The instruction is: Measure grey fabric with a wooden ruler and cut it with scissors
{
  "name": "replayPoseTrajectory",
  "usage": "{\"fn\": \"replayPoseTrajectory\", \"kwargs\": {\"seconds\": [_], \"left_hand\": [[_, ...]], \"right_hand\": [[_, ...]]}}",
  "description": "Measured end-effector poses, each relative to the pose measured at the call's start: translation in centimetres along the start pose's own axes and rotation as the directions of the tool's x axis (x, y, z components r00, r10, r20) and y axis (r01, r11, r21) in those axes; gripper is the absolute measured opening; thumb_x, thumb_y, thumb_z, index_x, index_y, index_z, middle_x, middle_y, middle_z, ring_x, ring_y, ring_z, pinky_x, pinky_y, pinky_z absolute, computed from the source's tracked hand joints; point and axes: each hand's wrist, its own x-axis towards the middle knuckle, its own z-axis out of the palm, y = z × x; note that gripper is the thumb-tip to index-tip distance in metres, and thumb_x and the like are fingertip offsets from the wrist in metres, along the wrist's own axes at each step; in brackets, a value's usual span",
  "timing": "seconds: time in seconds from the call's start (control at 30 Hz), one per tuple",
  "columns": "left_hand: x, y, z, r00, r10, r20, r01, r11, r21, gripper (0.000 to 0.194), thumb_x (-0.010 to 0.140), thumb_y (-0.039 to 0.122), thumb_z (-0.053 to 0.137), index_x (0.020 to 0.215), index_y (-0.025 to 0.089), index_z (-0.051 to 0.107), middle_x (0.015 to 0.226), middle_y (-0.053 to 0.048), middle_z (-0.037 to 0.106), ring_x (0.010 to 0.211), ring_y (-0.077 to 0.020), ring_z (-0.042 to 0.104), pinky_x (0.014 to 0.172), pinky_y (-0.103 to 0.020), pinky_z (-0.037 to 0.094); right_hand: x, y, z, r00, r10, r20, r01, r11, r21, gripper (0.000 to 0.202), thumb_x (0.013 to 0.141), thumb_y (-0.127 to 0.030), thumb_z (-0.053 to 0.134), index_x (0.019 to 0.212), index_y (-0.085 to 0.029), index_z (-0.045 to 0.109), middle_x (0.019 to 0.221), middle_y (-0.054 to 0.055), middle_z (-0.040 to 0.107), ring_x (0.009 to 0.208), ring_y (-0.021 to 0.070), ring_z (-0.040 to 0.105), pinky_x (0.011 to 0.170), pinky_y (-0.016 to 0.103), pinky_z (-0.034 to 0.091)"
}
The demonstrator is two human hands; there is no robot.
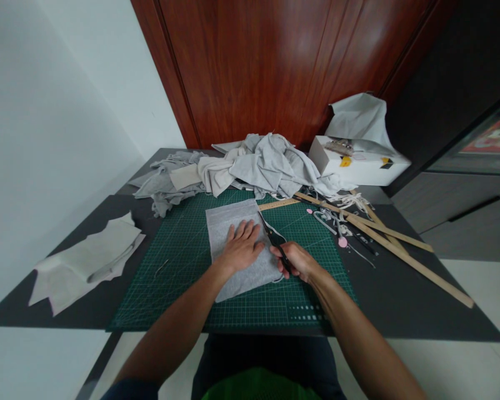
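Note:
A light grey piece of fabric [229, 278], roughly rectangular, lies on the green cutting mat [183, 311]. My left hand [242, 245] rests flat on the fabric with its fingers stretched out. Black-handled scissors [276, 238] are gripped in my right hand [294, 260], their blades pointing away from me along the fabric's right edge. A thin strip of fabric curls beside the blades, on their right. Whether the blades are parted is hard to make out.
Crumpled grey cloth [270, 164] is heaped along the back. A white box [362, 166] stands at the back right. Wooden rulers [412, 269] and cords lie on the right. Cut fabric pieces [87, 261] lie on the left. A short thread [161, 268] is on the mat.

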Motion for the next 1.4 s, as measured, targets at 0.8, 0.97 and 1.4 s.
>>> {"fn": "replayPoseTrajectory", "kwargs": {"seconds": [0.8,0.97,1.4], "left_hand": [[1.1,-0.9,-0.2,1.0,-0.013,-0.023,0.013,1.0,-0.004,0.067,0.108,0.053,0.03,0.167,0.02,0.03,0.176,-0.01,0.02,0.164,-0.0331,0.011,0.131,-0.062,0.007],[0.6,-0.2,-0.6,1.0,-0.03,0.0,0.03,1.0,0.003,0.068,0.108,0.052,0.031,0.168,0.018,0.028,0.177,-0.01,0.016,0.165,-0.033,0.009,0.131,-0.061,0.006],[0.7,-0.4,-0.4,1.0,-0.022,-0.009,0.022,1.0,0.0,0.067,0.108,0.052,0.032,0.167,0.02,0.03,0.176,-0.01,0.02,0.164,-0.0335,0.011,0.13,-0.06,0.007]], "right_hand": [[-0.4,-0.2,0.3,0.999,0.05,-0.005,-0.049,0.996,0.069,0.039,0.086,-0.052,0.059,0.066,-0.019,0.055,0.052,0.004,0.063,0.035,0.0111,0.05,0.033,0.023,0.016],[-0.6,-0.2,0.2,0.998,0.058,0.012,-0.059,0.994,0.09,0.038,0.084,-0.053,0.06,0.068,-0.019,0.055,0.052,0.003,0.062,0.035,0.0113,0.051,0.033,0.023,0.014],[0.0,-0.6,0.3,0.999,0.035,-0.021,-0.034,0.998,0.052,0.034,0.086,-0.047,0.058,0.066,-0.019,0.055,0.051,0.003,0.062,0.035,0.0104,0.047,0.034,0.024,0.017]]}}
